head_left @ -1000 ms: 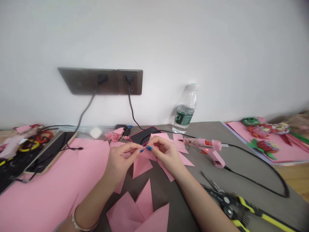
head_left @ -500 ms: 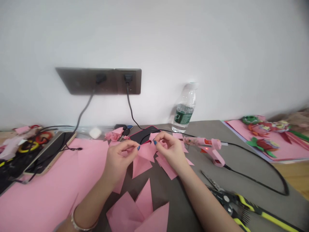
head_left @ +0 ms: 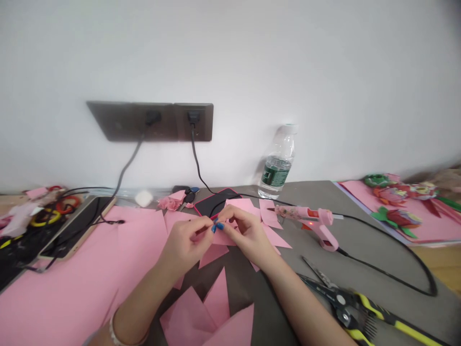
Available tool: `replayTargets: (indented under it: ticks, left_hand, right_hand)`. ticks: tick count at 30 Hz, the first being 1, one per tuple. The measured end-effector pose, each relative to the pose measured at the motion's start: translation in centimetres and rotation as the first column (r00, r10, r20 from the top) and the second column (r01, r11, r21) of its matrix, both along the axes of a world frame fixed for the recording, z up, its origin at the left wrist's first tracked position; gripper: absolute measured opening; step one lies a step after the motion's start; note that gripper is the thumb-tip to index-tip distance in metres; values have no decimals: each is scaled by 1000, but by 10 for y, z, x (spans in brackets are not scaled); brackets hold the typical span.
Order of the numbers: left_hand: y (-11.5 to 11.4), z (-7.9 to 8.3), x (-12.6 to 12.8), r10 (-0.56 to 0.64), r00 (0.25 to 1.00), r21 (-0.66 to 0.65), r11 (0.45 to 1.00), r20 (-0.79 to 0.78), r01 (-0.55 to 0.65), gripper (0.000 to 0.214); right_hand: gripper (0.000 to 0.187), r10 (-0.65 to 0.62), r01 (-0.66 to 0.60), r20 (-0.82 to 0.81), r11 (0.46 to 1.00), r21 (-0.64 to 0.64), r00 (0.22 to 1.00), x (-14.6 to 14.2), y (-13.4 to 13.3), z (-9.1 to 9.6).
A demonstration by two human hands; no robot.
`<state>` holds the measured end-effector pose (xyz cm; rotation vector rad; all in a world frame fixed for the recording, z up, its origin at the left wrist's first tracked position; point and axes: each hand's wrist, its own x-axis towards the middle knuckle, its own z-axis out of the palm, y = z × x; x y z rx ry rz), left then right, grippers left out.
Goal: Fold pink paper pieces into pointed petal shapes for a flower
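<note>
Near the middle of the table, my left hand (head_left: 187,242) and my right hand (head_left: 248,233) meet, thumbs and fingertips pinched together. Between and just behind the fingers shows a piece of pink paper (head_left: 218,239), which both hands seem to pinch; the pinched spot itself is mostly covered by the fingers. More pink paper squares (head_left: 274,236) lie beneath and around the hands. Closer to me are several folded pink paper pieces (head_left: 189,315) with pointed corners. A pink glue gun (head_left: 319,226) with a small red light lies to the right of my right hand.
A water bottle (head_left: 277,166) leans near the wall. Yellow-and-black pliers (head_left: 342,302) lie by my right forearm. A phone (head_left: 77,226) rests on large pink sheets (head_left: 82,274) at left. Paper flowers (head_left: 399,217) lie far right. Black cords run from the wall outlet (head_left: 158,122).
My hands have come together from a small gap, so their fingertips now meet. The pink paper around the fingers has shifted. The view has moved slightly.
</note>
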<state>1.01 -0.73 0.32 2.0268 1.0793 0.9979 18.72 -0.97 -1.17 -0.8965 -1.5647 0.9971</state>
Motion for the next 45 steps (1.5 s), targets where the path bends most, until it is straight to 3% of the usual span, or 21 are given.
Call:
replayTargets:
  ticks: [5, 11, 15, 18, 21, 26, 31, 36, 40, 45]
  left_hand:
    - [-1, -1, -2, 36, 996, 110, 994, -77, -28, 20]
    - [2, -4, -5, 91, 991, 142, 987, -100, -77, 20]
    - [-1, -4, -3, 77, 992, 202, 978, -101, -55, 20]
    - [-3, -2, -1, 53, 993, 205, 978, -103, -31, 21]
    - [-2, 0, -1, 52, 994, 188, 982, -91, -34, 23]
    - [1, -1, -6, 29, 1000, 81, 996, -13, -28, 24]
    - [8, -2, -14, 57, 998, 72, 996, 34, -59, 23]
    - [15, 2, -23, 164, 975, 19, 985, 152, -169, 25]
    - [14, 2, -20, 157, 972, 3, 987, 176, -161, 26]
    - [8, -2, -9, 47, 998, 117, 992, 45, -52, 21]
  right_hand:
    - [19, 31, -29, -41, 999, 34, 999, 0, -2, 5]
    - [23, -102, 112, -179, 993, 45, 979, 15, 5, 8]
    - [21, -33, 34, -28, 999, 10, 999, 11, 2, 5]
    - [20, 10, -16, 86, 998, 69, 996, 3, -3, 3]
    - [21, -12, -2, 97, 989, 146, 995, 0, -4, 4]
    - [23, -95, 91, 10, 976, 196, 995, 1, -3, 8]
    - [27, -142, 154, -89, 977, 150, 986, 5, 2, 5]
    - [24, -331, 355, -300, 935, 26, 895, 21, 11, -1]
    - [29, -276, 276, -253, 961, -39, 927, 21, 12, -1]
    - [34, -110, 105, -182, 994, -40, 977, 9, 8, 1]
